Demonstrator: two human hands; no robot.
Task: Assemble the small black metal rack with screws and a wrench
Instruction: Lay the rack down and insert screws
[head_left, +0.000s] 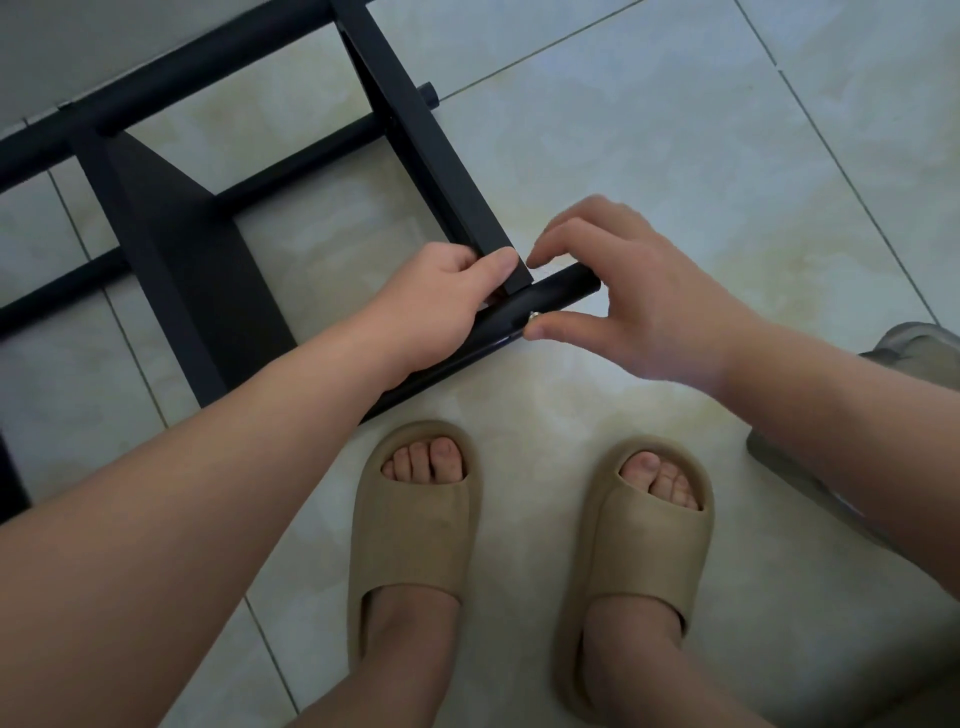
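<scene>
The small black metal rack (171, 249) was laid on its side on the pale glossy tiled floor (649, 130), filling the upper left of the view. It was built of flat black bars and round black tubes. At its nearest corner, the end of a flat black upright bar (415, 119) was set against a round black cross tube (498, 319). A small silver screw (533, 315) was seated in the side of that tube.

The bar's lower end was gripped by the left hand (441, 301), with the thumb pressed on its top face and the fingers curled underneath. The right hand (639, 296) was arched over the tube's open end. Its thumb tip (550, 330) was laid against the screw and its fingers were curved above. Whether the screw was actually pinched could not be told.

Just below the tube, two feet in tan foam slide sandals (410, 530) were planted on the tiles. A grey-green object (914, 343), partly hidden behind the right forearm, was seen at the right edge.
</scene>
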